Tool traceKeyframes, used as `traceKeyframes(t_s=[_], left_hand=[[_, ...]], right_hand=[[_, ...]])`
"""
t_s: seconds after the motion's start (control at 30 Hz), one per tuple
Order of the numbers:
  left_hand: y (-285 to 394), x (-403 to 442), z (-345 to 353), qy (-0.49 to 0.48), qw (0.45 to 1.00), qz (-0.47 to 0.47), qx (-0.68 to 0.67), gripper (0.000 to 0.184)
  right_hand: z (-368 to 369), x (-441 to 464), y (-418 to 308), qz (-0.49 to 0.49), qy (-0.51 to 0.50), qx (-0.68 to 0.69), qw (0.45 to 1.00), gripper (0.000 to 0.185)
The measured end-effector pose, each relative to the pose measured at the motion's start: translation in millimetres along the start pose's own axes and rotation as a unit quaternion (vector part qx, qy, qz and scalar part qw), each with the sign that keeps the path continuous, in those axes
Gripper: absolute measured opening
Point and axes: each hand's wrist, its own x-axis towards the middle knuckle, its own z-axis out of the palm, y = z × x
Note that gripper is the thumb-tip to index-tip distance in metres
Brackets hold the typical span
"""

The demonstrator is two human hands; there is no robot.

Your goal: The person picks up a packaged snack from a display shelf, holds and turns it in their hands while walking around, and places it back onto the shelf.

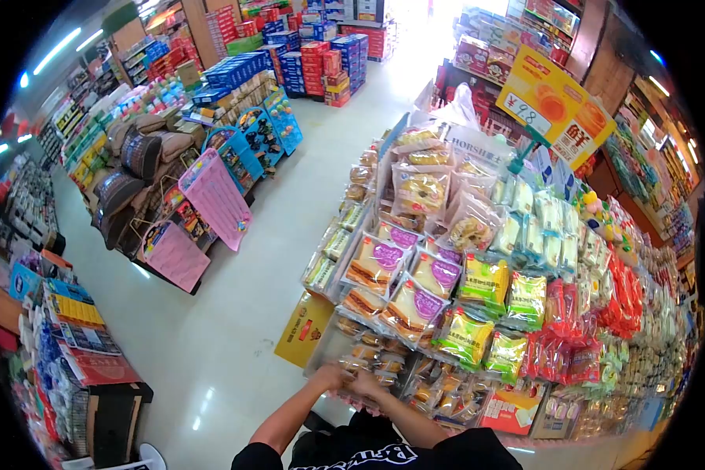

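Observation:
My left hand (334,377) and my right hand (363,382) are close together at the near left corner of the bakery display. Both are at a clear bin of small wrapped cakes (392,362), over its near edge. The fingers are too small and partly hidden, so I cannot make out whether they grip a cake. Just beyond the bin lie bagged sandwich-bread packs with purple labels (411,309). Beside these are green-and-yellow bread packs (462,337). More wrapped brown cakes (446,395) are to the right of my right hand.
A yellow price sign (544,94) stands over the display. A yellow card (303,329) hangs on its left side. Across the tiled aisle (243,313) are a stand with cushions (137,160) and pink boards (215,196). Stacked boxes (313,66) are at the back.

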Motion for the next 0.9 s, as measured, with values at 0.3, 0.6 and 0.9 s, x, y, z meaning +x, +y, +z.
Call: traceKeyframes(t_s=[0.3, 0.6, 0.9], left_hand=[[42, -95, -86, 0.181, 0.978, 0.092, -0.044, 0.046], [-34, -260, -65, 0.514, 0.75, 0.251, -0.331, 0.042], [-129, -419, 51, 0.597, 0.672, -0.041, -0.436, 0.076]], right_hand=[[-49, -56, -48, -0.109, 0.101, -0.041, 0.988, 0.064], [25, -103, -159, -0.301, 0.032, 0.255, 0.918, 0.031], [261, -83, -262, -0.263, -0.196, 0.244, 0.912, 0.031]])
